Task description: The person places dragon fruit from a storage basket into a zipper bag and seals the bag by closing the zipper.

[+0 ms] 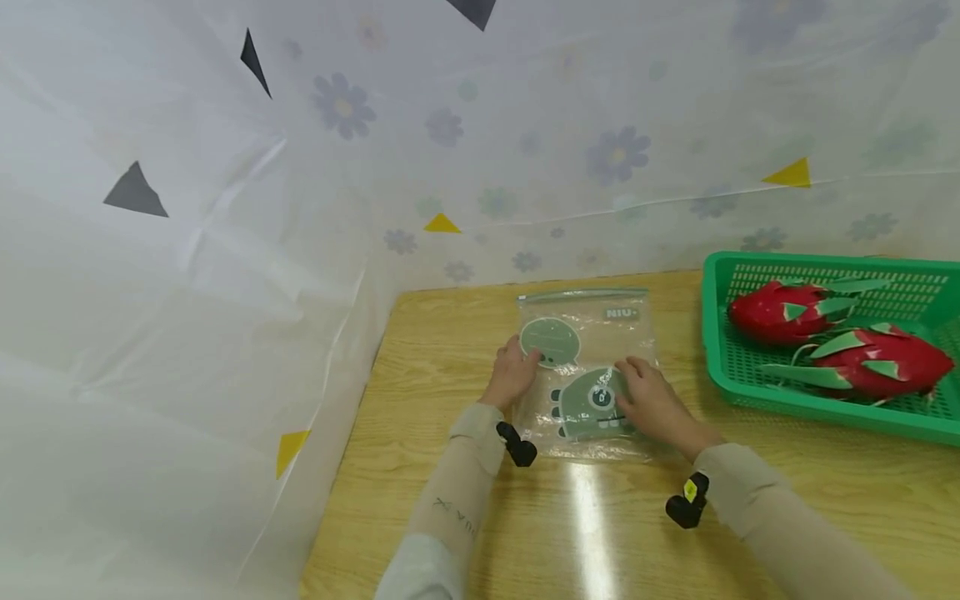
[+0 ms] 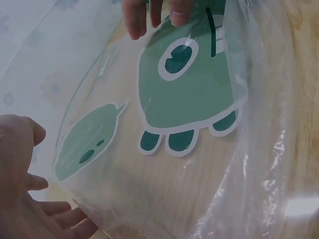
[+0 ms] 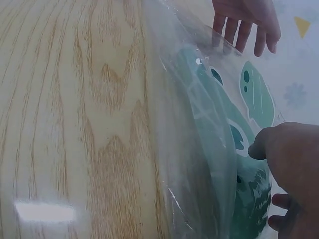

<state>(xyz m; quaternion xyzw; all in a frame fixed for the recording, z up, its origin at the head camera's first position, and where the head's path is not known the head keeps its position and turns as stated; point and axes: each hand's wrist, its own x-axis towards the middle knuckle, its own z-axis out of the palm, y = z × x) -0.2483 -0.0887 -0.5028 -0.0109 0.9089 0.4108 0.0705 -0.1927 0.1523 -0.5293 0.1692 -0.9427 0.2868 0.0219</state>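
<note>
A clear zip bag (image 1: 588,383) printed with a green cartoon figure and a green oval lies on the wooden table, its zip strip along the far edge. My left hand (image 1: 513,372) is at the bag's left edge; in the left wrist view its fingers (image 2: 65,211) are spread loosely beside the plastic. Over the bag's right side rests my right hand (image 1: 656,404), with its fingertips at the printed figure. The right wrist view shows that hand's thumb (image 3: 264,144) against the film. Part of the bag's right edge is hidden beneath this hand.
A green plastic basket (image 1: 714,333) stands to the right, holding two red dragon fruits (image 1: 780,312) with green scales. White patterned sheeting (image 1: 525,167) hangs behind and to the left of the table (image 1: 420,392).
</note>
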